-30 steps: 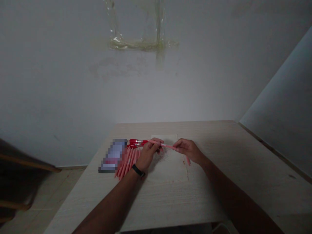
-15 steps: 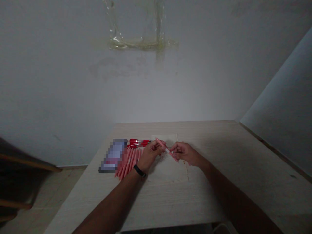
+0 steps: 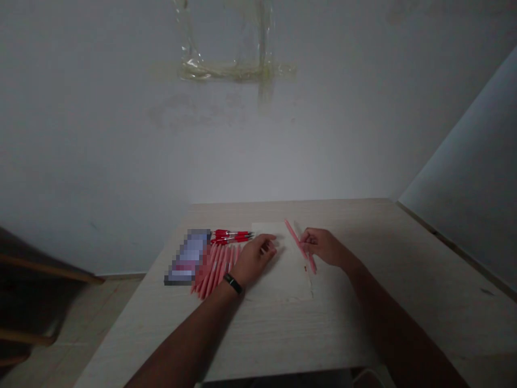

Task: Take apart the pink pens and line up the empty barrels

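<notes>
My right hand (image 3: 323,247) pinches a slim pink pen (image 3: 293,234) near its middle. The pen slants over the right edge of a pale sheet (image 3: 278,283), its far end pointing up and left. Above the same sheet, my left hand (image 3: 254,258) is empty, with thumb and fingers curved apart. Just left of that hand lies a row of several pink pens (image 3: 214,269), partly covered by the hand and wrist. Several red pens (image 3: 232,236) with dark tips lie sideways behind them.
A pixelated, phone-like flat object (image 3: 188,257) lies left of the pens on the light wooden table (image 3: 388,312). Behind the table rises a grey wall (image 3: 343,151) with old tape on it. Dark wooden furniture (image 3: 28,302) stands on the floor at left.
The pink pen was between both hands. My left hand has let go of it, and my right hand has carried it a little to the right.
</notes>
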Demonstrator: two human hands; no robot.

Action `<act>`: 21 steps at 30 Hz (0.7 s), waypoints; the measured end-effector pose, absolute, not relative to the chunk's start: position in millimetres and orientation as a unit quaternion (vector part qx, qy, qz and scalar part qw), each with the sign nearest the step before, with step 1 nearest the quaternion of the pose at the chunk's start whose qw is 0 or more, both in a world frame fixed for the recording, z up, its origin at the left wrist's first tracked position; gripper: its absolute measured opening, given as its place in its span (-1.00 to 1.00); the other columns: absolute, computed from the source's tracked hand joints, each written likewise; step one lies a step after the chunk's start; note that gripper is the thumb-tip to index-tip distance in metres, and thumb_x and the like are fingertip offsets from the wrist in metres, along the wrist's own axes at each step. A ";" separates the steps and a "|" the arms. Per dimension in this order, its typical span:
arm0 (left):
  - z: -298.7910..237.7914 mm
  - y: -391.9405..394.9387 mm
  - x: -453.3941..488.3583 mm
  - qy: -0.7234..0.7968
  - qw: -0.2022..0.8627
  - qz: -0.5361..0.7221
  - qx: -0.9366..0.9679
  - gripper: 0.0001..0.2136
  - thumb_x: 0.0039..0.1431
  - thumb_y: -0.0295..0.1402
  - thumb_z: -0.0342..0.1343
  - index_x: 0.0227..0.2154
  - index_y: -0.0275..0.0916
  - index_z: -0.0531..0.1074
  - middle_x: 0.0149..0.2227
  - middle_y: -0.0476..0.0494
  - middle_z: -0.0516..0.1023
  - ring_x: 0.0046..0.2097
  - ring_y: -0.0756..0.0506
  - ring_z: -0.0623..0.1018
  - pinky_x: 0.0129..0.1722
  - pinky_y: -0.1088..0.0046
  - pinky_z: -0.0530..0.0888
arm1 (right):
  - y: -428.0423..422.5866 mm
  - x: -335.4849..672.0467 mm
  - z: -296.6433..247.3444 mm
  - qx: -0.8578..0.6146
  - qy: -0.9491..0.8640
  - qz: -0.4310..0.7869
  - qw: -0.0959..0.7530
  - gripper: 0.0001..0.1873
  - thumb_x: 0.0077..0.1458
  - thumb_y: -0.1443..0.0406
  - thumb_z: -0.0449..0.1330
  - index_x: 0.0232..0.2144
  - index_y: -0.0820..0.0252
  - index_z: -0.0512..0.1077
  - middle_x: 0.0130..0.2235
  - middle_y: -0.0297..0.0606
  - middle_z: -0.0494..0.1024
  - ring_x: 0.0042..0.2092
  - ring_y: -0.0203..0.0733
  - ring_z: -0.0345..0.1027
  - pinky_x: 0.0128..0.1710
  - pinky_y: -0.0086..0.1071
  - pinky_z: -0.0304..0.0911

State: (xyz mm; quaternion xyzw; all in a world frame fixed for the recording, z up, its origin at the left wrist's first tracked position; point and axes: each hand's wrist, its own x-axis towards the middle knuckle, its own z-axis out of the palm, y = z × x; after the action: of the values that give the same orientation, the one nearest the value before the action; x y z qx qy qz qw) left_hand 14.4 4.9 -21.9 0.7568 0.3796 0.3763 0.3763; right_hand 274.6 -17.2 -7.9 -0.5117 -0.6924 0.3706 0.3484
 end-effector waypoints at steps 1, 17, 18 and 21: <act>-23.6 4.8 13.7 0.383 0.349 0.365 0.773 -0.73 0.16 -0.26 0.18 -0.08 -0.18 0.50 -0.25 -0.14 0.55 -0.25 -0.09 0.49 -0.26 0.40 0.39 | -14.7 284.3 -7.9 -0.546 -0.700 0.320 0.331 -0.79 0.08 0.18 0.22 -0.44 0.24 0.43 -0.49 -0.32 0.48 -0.47 -0.31 0.30 -0.48 -0.47 0.15; -29.8 5.3 12.9 0.372 0.293 0.334 0.815 -0.81 0.14 -0.39 0.15 -0.17 -0.18 0.51 -0.25 -0.13 0.53 -0.26 -0.09 0.48 -0.27 0.40 0.40 | -12.2 316.7 -11.3 -0.703 -0.686 0.181 0.055 -0.89 -0.06 0.37 0.20 -0.54 0.25 0.53 -0.47 -0.16 0.58 -0.41 -0.22 0.44 -0.40 -0.45 0.17; -30.1 5.3 13.0 0.373 0.290 0.334 0.816 -0.81 0.14 -0.40 0.15 -0.17 -0.18 0.51 -0.25 -0.13 0.53 -0.26 -0.09 0.48 -0.27 0.40 0.39 | -11.1 318.4 -13.1 -0.707 -0.684 0.169 0.059 -0.90 -0.05 0.35 0.21 -0.50 0.24 0.54 -0.42 -0.15 0.59 -0.37 -0.20 0.45 -0.37 -0.44 0.17; -31.4 5.6 12.9 0.372 0.288 0.334 0.817 -0.81 0.14 -0.39 0.15 -0.17 -0.18 0.51 -0.26 -0.13 0.52 -0.27 -0.08 0.48 -0.27 0.40 0.39 | -9.1 319.6 -17.4 -0.725 -0.674 0.129 0.059 -0.84 0.04 0.25 0.21 -0.44 0.23 0.54 -0.34 -0.11 0.59 -0.31 -0.15 0.45 -0.35 -0.40 0.15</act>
State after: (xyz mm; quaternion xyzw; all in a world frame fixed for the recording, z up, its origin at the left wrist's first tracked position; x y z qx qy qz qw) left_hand 12.9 5.6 -31.4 0.8169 0.3719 0.3335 0.2883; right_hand 319.6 -9.1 -17.4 -0.7252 -0.6738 0.1289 0.0594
